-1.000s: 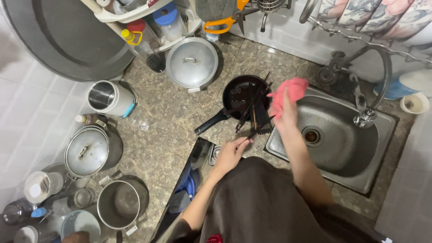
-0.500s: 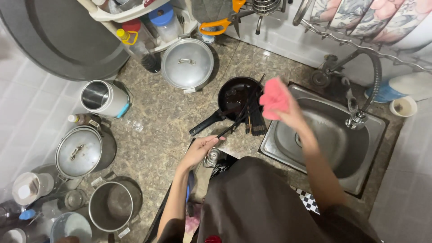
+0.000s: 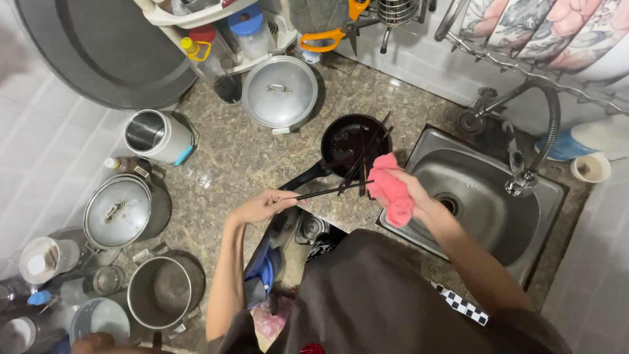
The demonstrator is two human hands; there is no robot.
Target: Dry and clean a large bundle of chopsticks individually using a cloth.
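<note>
The left hand (image 3: 262,206) pinches dark chopsticks (image 3: 331,191); the right hand (image 3: 409,193) clamps a pink cloth (image 3: 391,190) on them, near a black pan (image 3: 350,141) holding more chopsticks.

Dark chopstick (image 3: 327,192) level over the counter, far end inside a bunched pink cloth (image 3: 392,195)

L hand (image 3: 262,206) in pinch grip, arm bent — R hand (image 3: 413,196) fisted, arm stretched fwd.
</note>
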